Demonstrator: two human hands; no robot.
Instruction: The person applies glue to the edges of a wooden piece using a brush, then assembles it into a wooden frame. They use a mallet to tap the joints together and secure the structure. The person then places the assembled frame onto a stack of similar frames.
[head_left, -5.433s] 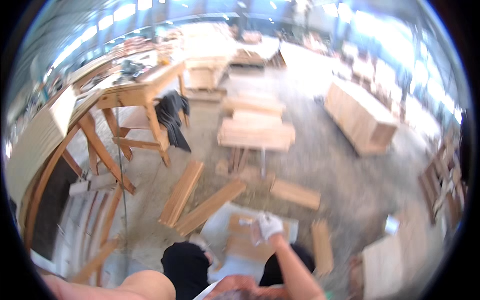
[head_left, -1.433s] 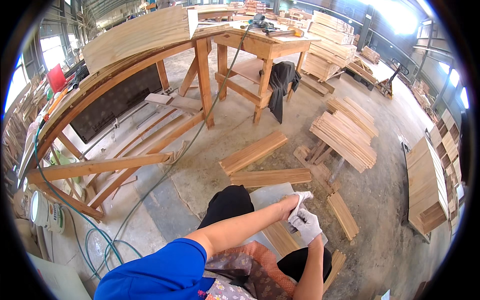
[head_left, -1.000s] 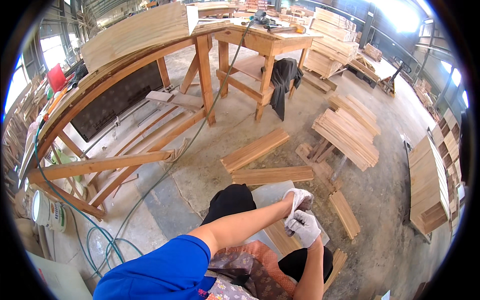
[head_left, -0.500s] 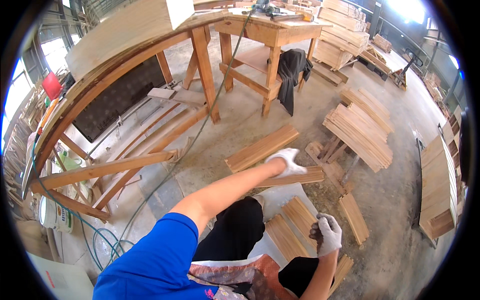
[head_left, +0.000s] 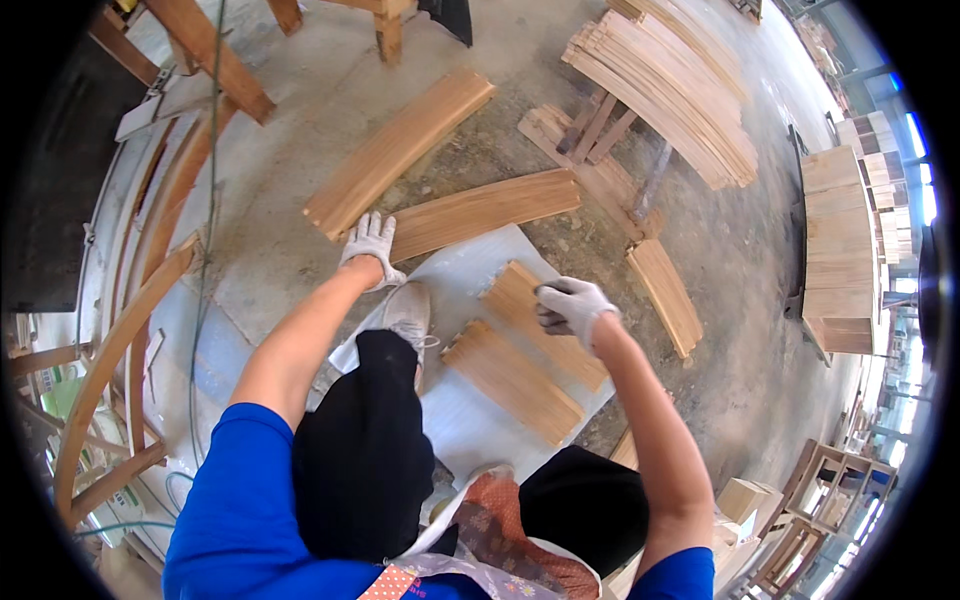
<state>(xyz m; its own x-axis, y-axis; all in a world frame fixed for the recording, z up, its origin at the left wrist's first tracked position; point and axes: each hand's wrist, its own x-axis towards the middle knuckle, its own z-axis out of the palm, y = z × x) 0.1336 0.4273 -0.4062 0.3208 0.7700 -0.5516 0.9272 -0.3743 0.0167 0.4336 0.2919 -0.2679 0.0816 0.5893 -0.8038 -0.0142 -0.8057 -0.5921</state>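
Note:
My left hand (head_left: 372, 250), in a whitish glove, has its fingers spread at the near-left end of a brown wooden board (head_left: 490, 208) on the floor. A thick wooden piece (head_left: 400, 150) lies just beyond those fingertips. My right hand (head_left: 574, 308), gloved too, has its fingers curled closed above a short wooden panel (head_left: 520, 295); whatever they may hold is hidden. Beside that panel, nearer me, lies a second short wooden panel (head_left: 515, 382). Both panels rest on a pale grey sheet (head_left: 455, 268) between my feet.
Long thin boards (head_left: 665, 90) are stacked on a wooden support (head_left: 600, 125) at the far right. A narrow board (head_left: 665, 298) lies right of the sheet. A pale wooden box-like piece (head_left: 840, 250) stands farther right. A hose (head_left: 208, 220) runs along the left beside wooden framework (head_left: 120, 350).
My view has tilted down toward the floor. My left hand has moved from the board's far part back to its near-left end. My right hand has shifted forward over the panel, fingers still curled.

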